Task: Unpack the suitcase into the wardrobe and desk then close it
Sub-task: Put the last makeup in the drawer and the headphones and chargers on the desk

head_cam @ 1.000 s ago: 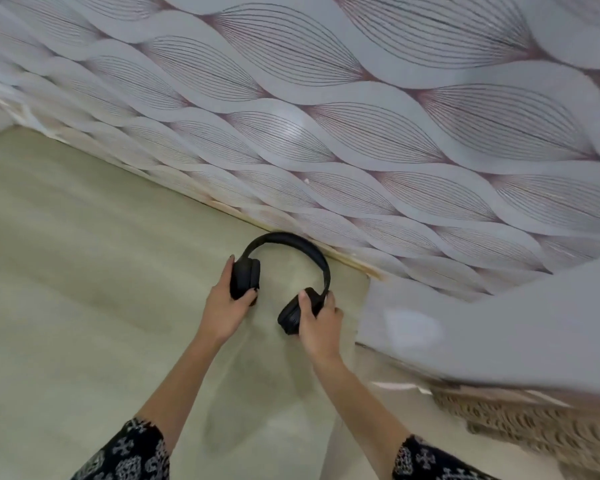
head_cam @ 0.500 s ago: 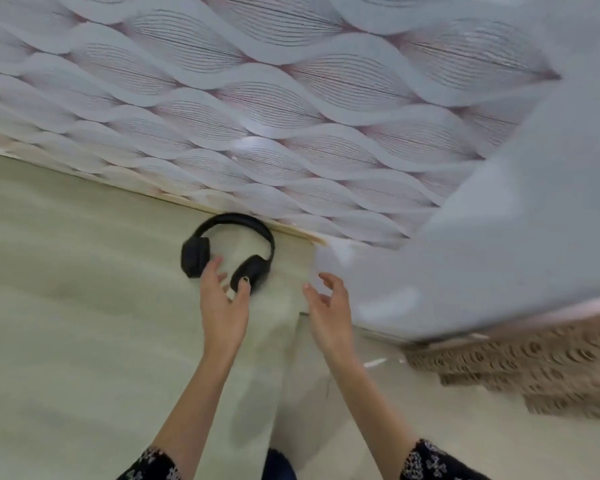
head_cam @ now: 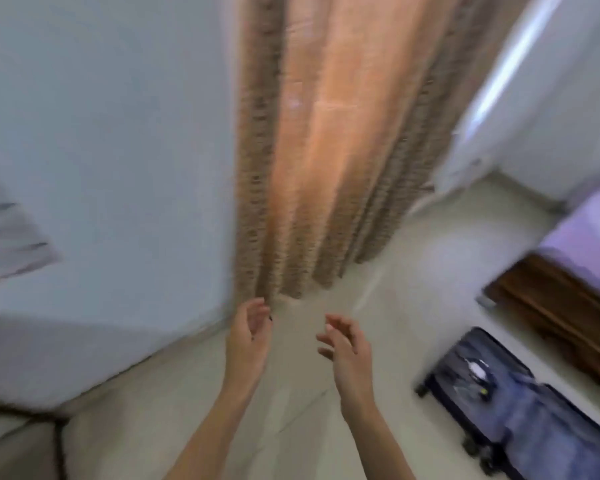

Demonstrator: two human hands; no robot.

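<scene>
Low at the right of the blurred head view, the open suitcase lies flat on the pale floor, its long axis running from near the wooden bed frame toward the bottom right corner, with dark contents too smeared to name. Left hand and right hand hover empty over the floor before the curtain, each grip loosely spread.

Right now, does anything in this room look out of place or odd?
Only the suitcase: it lies open on the floor at lower right, near the bed, with a few small things inside, too blurred to name. Both hands, left and right, are open and empty. Nothing looks spilled or broken.
</scene>
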